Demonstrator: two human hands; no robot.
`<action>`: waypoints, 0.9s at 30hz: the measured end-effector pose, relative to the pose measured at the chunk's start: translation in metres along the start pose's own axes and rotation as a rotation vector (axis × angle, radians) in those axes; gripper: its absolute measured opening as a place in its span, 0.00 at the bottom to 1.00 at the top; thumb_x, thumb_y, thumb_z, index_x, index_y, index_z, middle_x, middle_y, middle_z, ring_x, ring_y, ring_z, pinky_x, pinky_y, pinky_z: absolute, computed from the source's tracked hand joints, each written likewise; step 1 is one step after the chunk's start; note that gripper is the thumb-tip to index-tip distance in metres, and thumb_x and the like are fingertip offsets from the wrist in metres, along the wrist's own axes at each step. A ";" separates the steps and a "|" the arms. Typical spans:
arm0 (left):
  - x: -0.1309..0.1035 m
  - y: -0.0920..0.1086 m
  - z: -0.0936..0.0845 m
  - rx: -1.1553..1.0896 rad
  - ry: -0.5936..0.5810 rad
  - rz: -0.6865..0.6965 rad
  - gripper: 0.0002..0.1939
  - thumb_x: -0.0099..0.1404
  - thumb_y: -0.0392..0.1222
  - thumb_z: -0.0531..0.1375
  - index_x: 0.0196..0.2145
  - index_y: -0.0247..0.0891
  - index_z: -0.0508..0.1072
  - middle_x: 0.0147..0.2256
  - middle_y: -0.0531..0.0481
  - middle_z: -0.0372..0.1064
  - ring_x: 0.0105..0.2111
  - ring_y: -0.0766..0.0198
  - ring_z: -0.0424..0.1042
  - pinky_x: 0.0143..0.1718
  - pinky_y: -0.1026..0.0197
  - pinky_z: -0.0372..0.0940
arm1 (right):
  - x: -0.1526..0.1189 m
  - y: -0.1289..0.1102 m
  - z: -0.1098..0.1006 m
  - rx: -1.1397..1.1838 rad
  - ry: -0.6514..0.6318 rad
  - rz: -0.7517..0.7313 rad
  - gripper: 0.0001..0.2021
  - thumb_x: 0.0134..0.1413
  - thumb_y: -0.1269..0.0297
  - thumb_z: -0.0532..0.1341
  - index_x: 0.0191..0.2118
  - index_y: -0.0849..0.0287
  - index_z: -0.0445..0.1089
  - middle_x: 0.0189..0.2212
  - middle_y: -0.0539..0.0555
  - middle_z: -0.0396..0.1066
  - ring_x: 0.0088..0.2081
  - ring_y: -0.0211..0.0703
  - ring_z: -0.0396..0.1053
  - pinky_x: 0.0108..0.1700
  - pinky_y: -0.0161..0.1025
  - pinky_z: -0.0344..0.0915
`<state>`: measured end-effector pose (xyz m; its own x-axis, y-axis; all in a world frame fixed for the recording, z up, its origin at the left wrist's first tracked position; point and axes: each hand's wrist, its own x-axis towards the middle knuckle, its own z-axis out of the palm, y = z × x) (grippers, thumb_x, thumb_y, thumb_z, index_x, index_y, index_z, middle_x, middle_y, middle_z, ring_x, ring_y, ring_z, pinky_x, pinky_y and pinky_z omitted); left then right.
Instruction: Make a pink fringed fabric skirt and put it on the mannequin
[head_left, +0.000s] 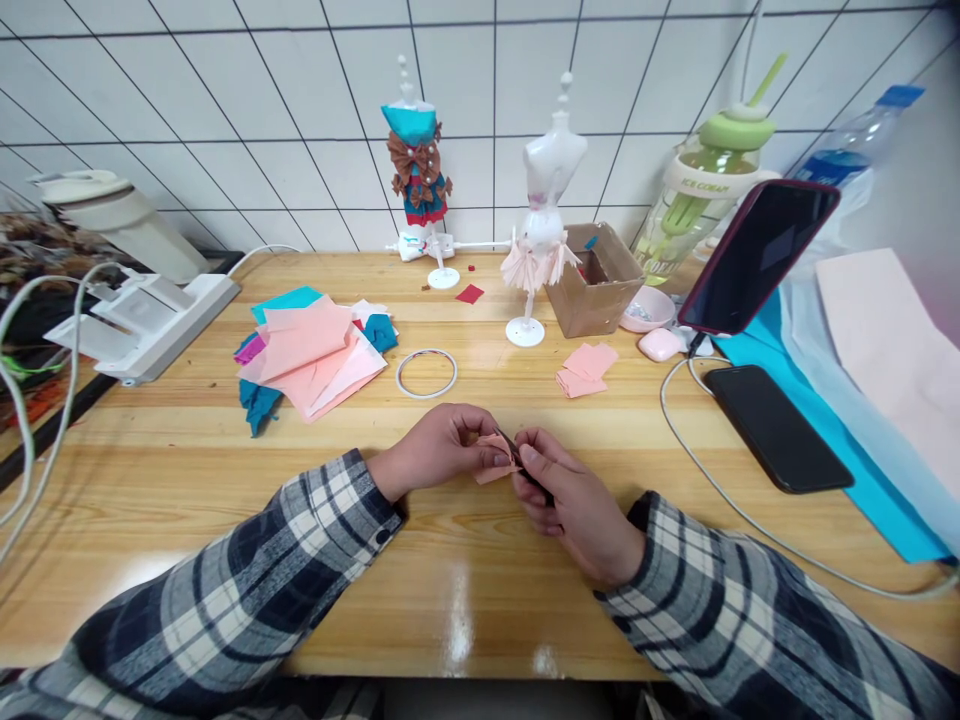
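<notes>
Near the middle of the wooden table [330,570], my left hand [442,450] pinches a small piece of pink paper [495,470]. Beside it, my right hand [566,490] is closed around a small dark tool [536,480], which looks like scissors; its dark tip touches the paper's right edge. The fingers hide most of the tool. Beyond my hands stands a white mini mannequin [555,165] with a pleated pink paper skirt [536,262]. Small pink pieces [587,370] lie to the right, and a white ring [427,374] lies to the left.
Crumpled coloured papers [315,350] lie at left, near a power strip [161,325]. A dressed mannequin [420,170] and a cardboard box [596,280] stand at the back. At right are a propped phone [757,255], a flat phone [778,428], a cable, bottles and paper sheets [892,370].
</notes>
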<state>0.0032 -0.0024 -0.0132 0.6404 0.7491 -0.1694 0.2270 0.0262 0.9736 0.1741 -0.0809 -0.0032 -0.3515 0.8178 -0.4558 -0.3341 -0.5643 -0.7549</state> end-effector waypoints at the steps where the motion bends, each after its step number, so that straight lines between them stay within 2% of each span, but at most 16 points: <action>1: 0.000 0.001 0.000 0.002 0.005 -0.002 0.12 0.54 0.44 0.67 0.27 0.32 0.72 0.25 0.52 0.72 0.25 0.70 0.67 0.28 0.68 0.63 | 0.000 -0.001 0.000 0.011 -0.005 0.002 0.17 0.54 0.47 0.58 0.37 0.52 0.53 0.18 0.39 0.51 0.16 0.27 0.38 0.17 0.28 0.34; 16: -0.001 0.005 -0.003 -0.029 0.002 -0.053 0.15 0.53 0.47 0.68 0.27 0.32 0.73 0.26 0.51 0.72 0.25 0.70 0.67 0.28 0.68 0.62 | -0.003 -0.005 -0.002 0.088 -0.063 0.035 0.13 0.59 0.51 0.55 0.37 0.51 0.52 0.18 0.39 0.50 0.16 0.28 0.35 0.16 0.27 0.34; 27: -0.001 0.007 -0.002 0.006 0.001 -0.021 0.13 0.54 0.46 0.67 0.27 0.31 0.73 0.24 0.52 0.70 0.24 0.71 0.65 0.27 0.69 0.62 | -0.002 -0.003 -0.001 0.089 -0.049 0.016 0.16 0.55 0.49 0.58 0.36 0.52 0.52 0.18 0.38 0.48 0.16 0.27 0.35 0.17 0.28 0.32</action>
<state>0.0027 -0.0019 -0.0057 0.6349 0.7488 -0.1900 0.2452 0.0379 0.9687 0.1771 -0.0808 -0.0008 -0.3993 0.8033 -0.4418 -0.4036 -0.5868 -0.7020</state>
